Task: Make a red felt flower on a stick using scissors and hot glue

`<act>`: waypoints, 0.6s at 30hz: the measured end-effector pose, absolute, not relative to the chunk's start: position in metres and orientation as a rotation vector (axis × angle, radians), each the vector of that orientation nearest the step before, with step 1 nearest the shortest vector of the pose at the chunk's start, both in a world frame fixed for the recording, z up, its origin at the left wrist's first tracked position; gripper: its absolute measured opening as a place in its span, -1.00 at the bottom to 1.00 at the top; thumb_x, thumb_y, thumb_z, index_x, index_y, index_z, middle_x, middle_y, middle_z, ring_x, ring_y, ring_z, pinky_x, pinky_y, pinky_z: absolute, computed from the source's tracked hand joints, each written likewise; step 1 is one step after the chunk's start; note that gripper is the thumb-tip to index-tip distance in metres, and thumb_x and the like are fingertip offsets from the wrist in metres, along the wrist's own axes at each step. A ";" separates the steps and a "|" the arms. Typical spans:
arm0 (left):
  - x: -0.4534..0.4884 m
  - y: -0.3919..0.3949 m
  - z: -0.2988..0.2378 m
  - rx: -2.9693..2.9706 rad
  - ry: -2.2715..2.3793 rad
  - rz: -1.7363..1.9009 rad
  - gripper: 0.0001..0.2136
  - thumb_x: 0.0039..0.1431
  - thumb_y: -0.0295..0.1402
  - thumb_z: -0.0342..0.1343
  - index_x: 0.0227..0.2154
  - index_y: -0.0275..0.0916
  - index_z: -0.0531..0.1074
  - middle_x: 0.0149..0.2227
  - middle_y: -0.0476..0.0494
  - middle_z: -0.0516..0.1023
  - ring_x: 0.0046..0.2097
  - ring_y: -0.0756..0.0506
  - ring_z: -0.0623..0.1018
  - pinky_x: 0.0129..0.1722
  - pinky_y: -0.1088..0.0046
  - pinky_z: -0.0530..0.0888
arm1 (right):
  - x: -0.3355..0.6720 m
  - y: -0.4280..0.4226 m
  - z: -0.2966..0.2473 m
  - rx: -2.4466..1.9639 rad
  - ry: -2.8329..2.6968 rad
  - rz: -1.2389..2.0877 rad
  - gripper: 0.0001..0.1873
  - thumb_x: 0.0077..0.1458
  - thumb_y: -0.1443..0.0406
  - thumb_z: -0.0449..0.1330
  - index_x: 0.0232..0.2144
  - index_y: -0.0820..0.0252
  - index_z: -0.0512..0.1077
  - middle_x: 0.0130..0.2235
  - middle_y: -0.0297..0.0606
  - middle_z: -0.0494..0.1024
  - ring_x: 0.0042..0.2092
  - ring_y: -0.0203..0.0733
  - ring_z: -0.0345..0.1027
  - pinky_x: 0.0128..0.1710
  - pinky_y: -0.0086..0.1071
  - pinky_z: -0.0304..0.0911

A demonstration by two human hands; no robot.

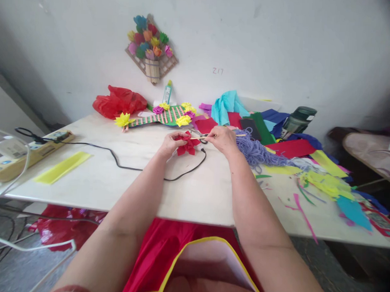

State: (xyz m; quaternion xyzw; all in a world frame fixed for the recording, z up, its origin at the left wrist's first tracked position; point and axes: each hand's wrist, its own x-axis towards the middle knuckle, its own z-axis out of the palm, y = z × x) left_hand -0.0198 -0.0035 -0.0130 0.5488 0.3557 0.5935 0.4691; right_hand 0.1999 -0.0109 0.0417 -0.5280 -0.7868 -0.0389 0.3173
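My left hand (170, 143) is closed on a red paper flower (187, 145) just above the white table (122, 186). My right hand (223, 139) pinches a thin wooden stick (198, 138) whose left end meets the flower. A black cable (181, 173) loops on the table just in front of the flower. Both forearms reach forward from the near edge.
Behind the hands lie a striped green and pink woven craft with yellow and pink paper flowers (170, 115), a glue bottle (167, 92) and a red plastic bag (119, 102). Purple yarn (256, 151) and coloured paper scraps (323, 177) cover the right side. A power strip (26, 153) and yellow paper strip (63, 167) sit left.
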 end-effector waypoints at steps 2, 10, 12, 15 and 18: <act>-0.020 -0.004 -0.012 1.330 0.879 1.472 -0.71 -0.37 -0.37 0.40 -0.44 -0.27 0.59 -0.42 -0.12 0.64 -0.36 -0.12 0.58 -0.27 0.35 0.50 | 0.201 -0.010 0.042 -1.389 -2.059 -0.095 -0.94 0.03 0.30 0.37 -0.47 0.12 0.59 -0.28 -0.25 0.63 -0.19 -0.15 0.43 -0.28 -0.33 0.12; -0.022 -0.002 -0.013 1.230 0.899 1.547 -0.68 -0.41 -0.39 0.39 -0.43 -0.26 0.59 -0.42 -0.11 0.64 -0.39 -0.09 0.57 -0.33 0.40 0.48 | 0.206 -0.011 0.043 -1.406 -1.974 -0.053 -0.92 0.01 0.30 0.36 -0.50 0.13 0.56 -0.30 -0.26 0.63 -0.21 -0.16 0.43 -0.26 -0.33 0.14; -0.022 -0.001 -0.013 1.208 0.894 1.566 -0.64 -0.42 -0.39 0.40 -0.40 -0.27 0.58 -0.40 -0.11 0.65 -0.37 -0.10 0.57 -0.32 0.39 0.49 | 0.207 -0.009 0.042 -1.408 -1.912 0.009 -0.89 0.00 0.25 0.36 -0.50 0.14 0.55 -0.34 -0.27 0.63 -0.25 -0.17 0.42 -0.26 -0.33 0.14; -0.022 -0.002 -0.013 1.194 0.874 1.573 -0.59 -0.42 -0.38 0.40 -0.34 -0.28 0.58 -0.34 -0.13 0.66 -0.33 -0.11 0.59 -0.28 0.37 0.50 | 0.208 -0.002 0.037 -1.395 -1.812 0.172 -0.83 0.00 0.19 0.34 -0.50 0.16 0.53 -0.41 -0.30 0.58 -0.32 -0.20 0.38 -0.28 -0.34 0.15; -0.021 -0.003 -0.011 1.183 0.875 1.577 -0.55 -0.44 -0.38 0.40 -0.31 -0.27 0.57 -0.32 -0.12 0.66 -0.31 -0.12 0.59 -0.28 0.37 0.51 | 0.205 0.005 0.030 -1.319 -1.735 0.382 -0.77 -0.01 0.17 0.31 -0.57 0.18 0.45 -0.51 -0.37 0.49 -0.40 -0.25 0.31 -0.30 -0.36 0.16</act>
